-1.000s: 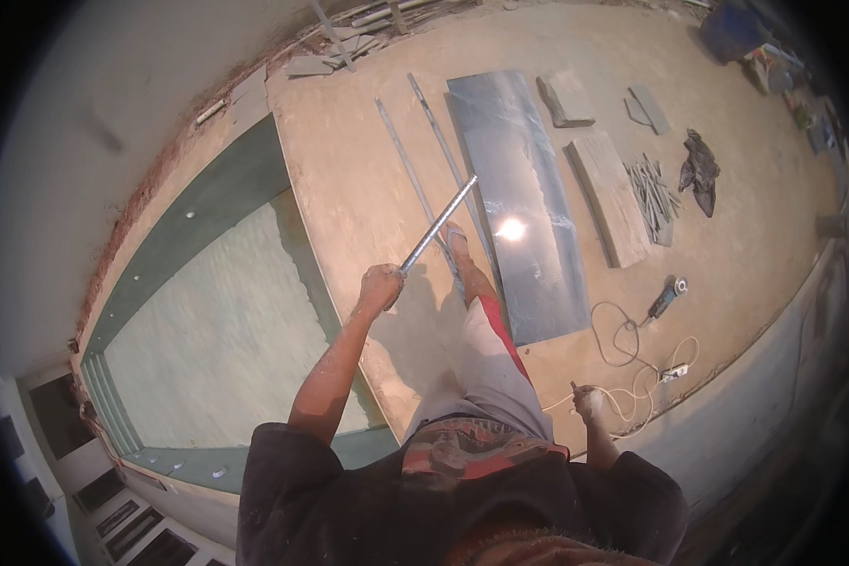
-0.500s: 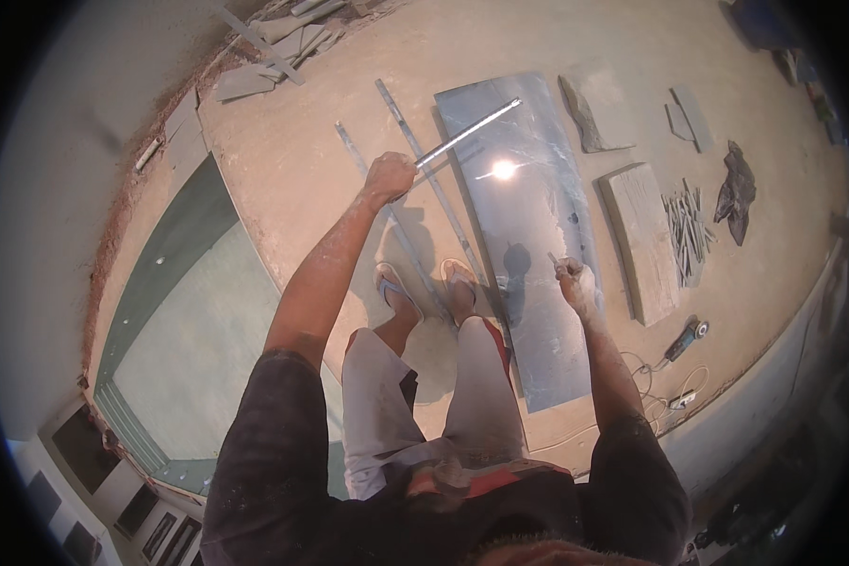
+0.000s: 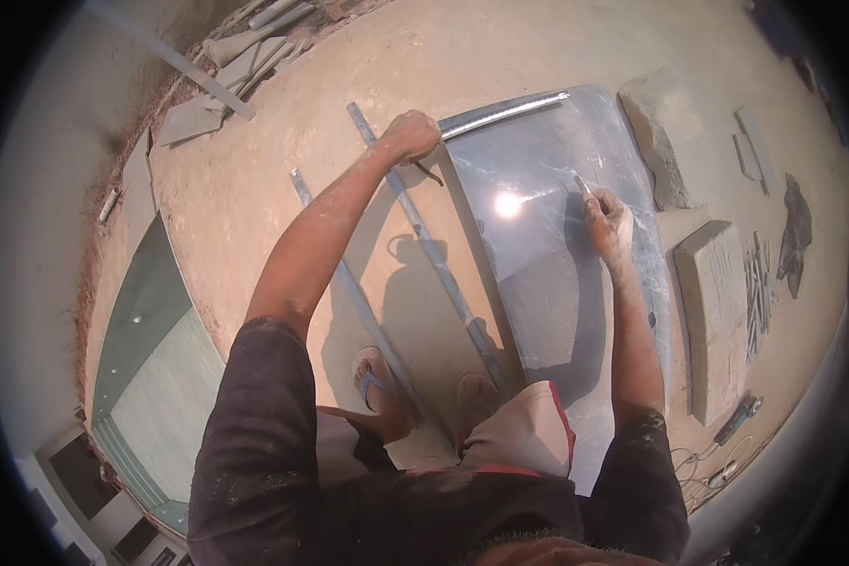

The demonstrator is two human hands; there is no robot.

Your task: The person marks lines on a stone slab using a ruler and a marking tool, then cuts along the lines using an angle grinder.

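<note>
A large polished grey stone slab [image 3: 524, 160] lies in front of me and to the right, with bright glare on its surface. My left hand [image 3: 412, 137] is closed round one end of a shiny straight metal bar [image 3: 509, 112], which reaches across the slab's far end. Below that fist a thin dark curved piece [image 3: 430, 174] sticks out; I cannot make out what it belongs to. Over the right part of the slab, my right hand [image 3: 610, 226] pinches a slim pale pencil-like stick [image 3: 580, 183], its tip pointing away from me.
Two long metal bars [image 3: 429, 241] run along the floor by my feet. To the right are a thick stone block [image 3: 710, 321], a rough slab piece [image 3: 653, 141], narrow strips [image 3: 757, 288] and an angle grinder [image 3: 737, 422] with its cord. A sunken green-tiled basin [image 3: 146, 283] lies left.
I have leaned forward over the slab. The metal bar has come down to the slab's far end, at a flatter angle. My right hand with the stick has moved farther along the slab.
</note>
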